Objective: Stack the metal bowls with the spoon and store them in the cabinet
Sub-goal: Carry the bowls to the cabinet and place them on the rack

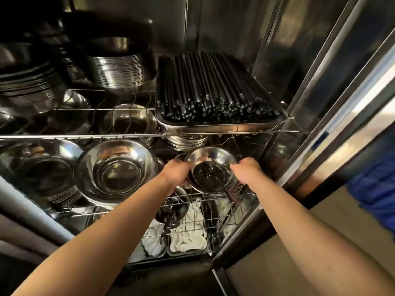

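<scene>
A small stack of shiny metal bowls [212, 165] hovers at the right of the cabinet's middle wire shelf [128, 136]. A spoon [215, 176] lies inside the top bowl, its handle pointing toward me. My left hand [178, 170] grips the stack's left rim. My right hand [245, 167] grips its right rim. Both arms reach into the open steel cabinet. The underside of the stack is hidden by my hands.
Large stacked bowls [115, 167] fill the middle shelf's left. A tray of black chopsticks [213, 88] and stacked plates [121, 69] sit on the upper shelf. White cloths [188, 236] and utensils lie below. The cabinet door frame [320, 103] stands right.
</scene>
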{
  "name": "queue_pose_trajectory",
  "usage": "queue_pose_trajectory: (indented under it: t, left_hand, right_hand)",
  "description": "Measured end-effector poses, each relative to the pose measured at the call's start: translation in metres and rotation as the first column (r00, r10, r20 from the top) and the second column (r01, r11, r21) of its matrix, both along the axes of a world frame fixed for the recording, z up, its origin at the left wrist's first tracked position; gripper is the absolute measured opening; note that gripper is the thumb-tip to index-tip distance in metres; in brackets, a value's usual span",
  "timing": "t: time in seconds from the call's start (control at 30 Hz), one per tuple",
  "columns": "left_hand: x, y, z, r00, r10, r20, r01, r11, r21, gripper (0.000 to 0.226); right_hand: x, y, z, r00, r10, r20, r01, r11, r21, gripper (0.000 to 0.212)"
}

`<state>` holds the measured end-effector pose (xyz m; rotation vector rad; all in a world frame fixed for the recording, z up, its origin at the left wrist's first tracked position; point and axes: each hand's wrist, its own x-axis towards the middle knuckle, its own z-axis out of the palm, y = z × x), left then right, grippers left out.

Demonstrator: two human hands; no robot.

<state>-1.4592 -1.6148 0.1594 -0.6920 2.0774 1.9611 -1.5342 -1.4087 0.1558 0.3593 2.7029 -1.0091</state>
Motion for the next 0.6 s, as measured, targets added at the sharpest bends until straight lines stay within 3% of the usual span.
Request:
queue_pose_trajectory:
  t: [0.1, 0.27, 0.47, 0.6]
  left_hand:
    - [0.002, 0.002, -0.004, 1.000, 0.021, -0.001, -0.021, 0.999, 0.034, 0.049]
    - [0.005, 0.000, -0.014, 0.999, 0.029, -0.014, -0.028, 0.999, 0.027, 0.057]
    - [0.032, -0.004, -0.021, 0.993, -0.073, -0.095, 0.040, 0.949, -0.314, 0.073]
    - [0.064, -0.005, -0.030, 0.981, -0.155, -0.120, 0.079, 0.872, -0.484, 0.087]
  right_hand:
    - [-0.001, 0.001, 0.000, 0.999, 0.036, -0.027, -0.034, 0.997, 0.062, 0.034]
    - [0.003, -0.004, 0.004, 0.993, 0.076, -0.087, -0.061, 0.986, 0.156, 0.041]
    - [0.027, -0.014, 0.006, 0.930, 0.266, -0.254, -0.199, 0.945, 0.260, 0.059]
    - [0.042, -0.019, 0.003, 0.882, 0.412, -0.228, -0.315, 0.876, 0.365, 0.059]
